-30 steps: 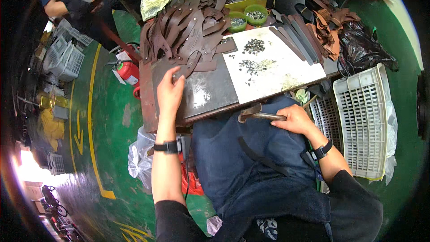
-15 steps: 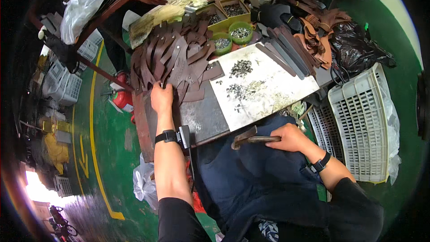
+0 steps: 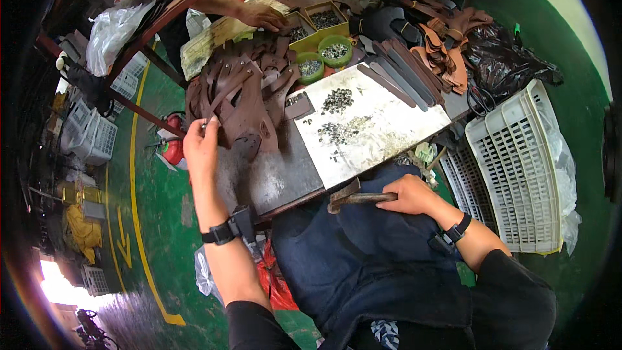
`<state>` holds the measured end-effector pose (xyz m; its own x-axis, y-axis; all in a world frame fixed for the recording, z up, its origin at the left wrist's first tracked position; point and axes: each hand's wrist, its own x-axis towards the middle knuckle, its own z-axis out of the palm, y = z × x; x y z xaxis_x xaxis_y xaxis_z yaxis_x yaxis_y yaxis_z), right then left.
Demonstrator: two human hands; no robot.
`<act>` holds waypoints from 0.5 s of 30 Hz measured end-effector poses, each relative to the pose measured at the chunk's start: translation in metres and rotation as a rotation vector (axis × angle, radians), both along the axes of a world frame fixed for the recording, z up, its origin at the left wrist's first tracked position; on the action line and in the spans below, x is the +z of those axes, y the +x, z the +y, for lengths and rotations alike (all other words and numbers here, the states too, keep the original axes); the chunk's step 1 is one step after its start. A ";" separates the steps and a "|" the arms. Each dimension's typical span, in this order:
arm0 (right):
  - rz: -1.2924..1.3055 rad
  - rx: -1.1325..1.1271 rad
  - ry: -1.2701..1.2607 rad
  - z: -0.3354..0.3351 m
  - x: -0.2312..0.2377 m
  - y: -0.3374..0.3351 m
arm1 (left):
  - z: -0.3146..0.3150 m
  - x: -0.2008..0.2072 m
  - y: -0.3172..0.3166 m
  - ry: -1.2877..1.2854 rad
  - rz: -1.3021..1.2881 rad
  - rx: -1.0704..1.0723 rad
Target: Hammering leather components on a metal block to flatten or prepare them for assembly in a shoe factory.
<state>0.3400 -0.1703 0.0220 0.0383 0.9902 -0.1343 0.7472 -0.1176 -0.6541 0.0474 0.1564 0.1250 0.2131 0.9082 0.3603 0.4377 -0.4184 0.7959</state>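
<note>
At the left edge of the table lies a heap of dark brown leather pieces point(image 3: 243, 84), some with a small metal fitting. My left hand point(image 3: 202, 149) is closed at the heap's near-left edge, pinching the end of a brown leather strip point(image 3: 228, 96); its fingertips partly hide the grip. Over my lap, my right hand point(image 3: 408, 194) is wrapped round the wooden handle of a hammer point(image 3: 345, 196), whose head points left. Many small dark metal fittings point(image 3: 338, 100) lie scattered on a white board point(image 3: 389, 129), right of the heap.
Another person's hand point(image 3: 262, 16) rests over the far side of the heap. Beside it stand a yellow divided box point(image 3: 317, 40) and green bowls point(image 3: 335, 50) of metal fittings. Long leather strips point(image 3: 402, 78) lie at the board's right. A white crate point(image 3: 518, 175) stands right of the table.
My left hand has moved left and slightly down, and the leather pieces near it have shifted. The other person's hand has come right, over the heap. My right hand still holds the hammer.
</note>
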 end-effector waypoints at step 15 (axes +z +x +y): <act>-0.083 -0.012 0.055 -0.006 -0.001 -0.004 | -0.050 -0.083 -0.047 0.081 0.851 -0.152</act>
